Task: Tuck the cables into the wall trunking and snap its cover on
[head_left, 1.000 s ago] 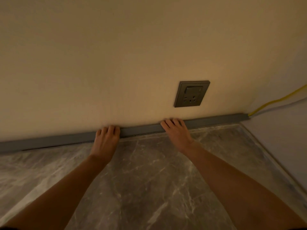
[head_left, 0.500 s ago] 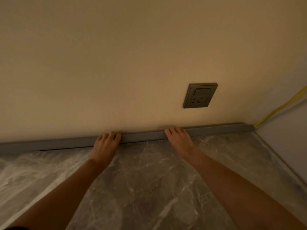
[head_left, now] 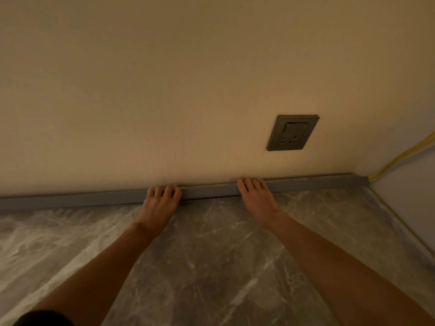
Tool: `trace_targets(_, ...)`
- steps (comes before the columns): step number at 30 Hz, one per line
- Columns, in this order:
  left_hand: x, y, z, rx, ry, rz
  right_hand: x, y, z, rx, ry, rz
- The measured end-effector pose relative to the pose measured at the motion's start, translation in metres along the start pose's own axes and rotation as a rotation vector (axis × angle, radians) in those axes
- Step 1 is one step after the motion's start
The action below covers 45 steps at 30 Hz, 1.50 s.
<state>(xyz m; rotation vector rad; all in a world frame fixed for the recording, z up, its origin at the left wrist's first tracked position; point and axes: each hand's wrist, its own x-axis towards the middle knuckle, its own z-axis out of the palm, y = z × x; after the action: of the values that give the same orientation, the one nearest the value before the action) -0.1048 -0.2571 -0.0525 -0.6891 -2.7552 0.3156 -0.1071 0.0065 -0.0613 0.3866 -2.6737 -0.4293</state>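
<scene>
Currently left hand (head_left: 160, 202) fingers close together, slightly bent, tips pressing grey trunking cover (head_left: 209, 191) at the wall base; right hand (head_left: 257, 199) flat, fingers straight on the cover; socket (head_left: 293, 132) above right; yellow cable (head_left: 400, 158) at far-right corner; cover seating hard to tell.

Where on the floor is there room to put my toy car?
The marble floor is bare between the left hand and the right hand, and left of both. It is crowded along the grey trunking, where they press.
</scene>
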Motion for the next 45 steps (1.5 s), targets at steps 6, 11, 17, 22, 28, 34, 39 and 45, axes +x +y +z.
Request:
trace_targets(6,-0.006,0.000,0.005,0.063,-0.118,-0.014,-0.007,-0.001,0.002,0.034,-0.075,-0.028)
trace_targets(11,-0.003,0.002,0.006,0.036,-0.163,-0.034,-0.005,-0.010,-0.002,0.021,-0.196,0.024)
trace_targets(17,-0.008,0.012,-0.009,-0.025,-0.311,-0.090,-0.005,-0.028,-0.011,-0.089,-0.225,0.105)
trace_targets(22,-0.011,0.013,-0.016,-0.022,-0.194,-0.082,-0.009,-0.028,-0.016,-0.064,-0.244,0.150)
trace_targets(28,-0.002,0.021,-0.025,-0.087,-0.317,-0.149,-0.008,-0.025,-0.031,-0.031,-0.344,0.122)
trace_targets(34,-0.003,0.025,-0.041,-0.293,-0.376,-0.233,-0.007,-0.031,-0.060,0.065,-0.514,0.099)
trace_targets(39,-0.006,0.022,-0.062,-0.527,-0.456,-0.272,-0.006,-0.030,-0.079,0.151,-0.594,0.112)
trace_targets(45,0.001,0.006,-0.115,-0.645,-0.368,-0.368,0.009,-0.017,-0.124,0.344,-0.575,0.189)
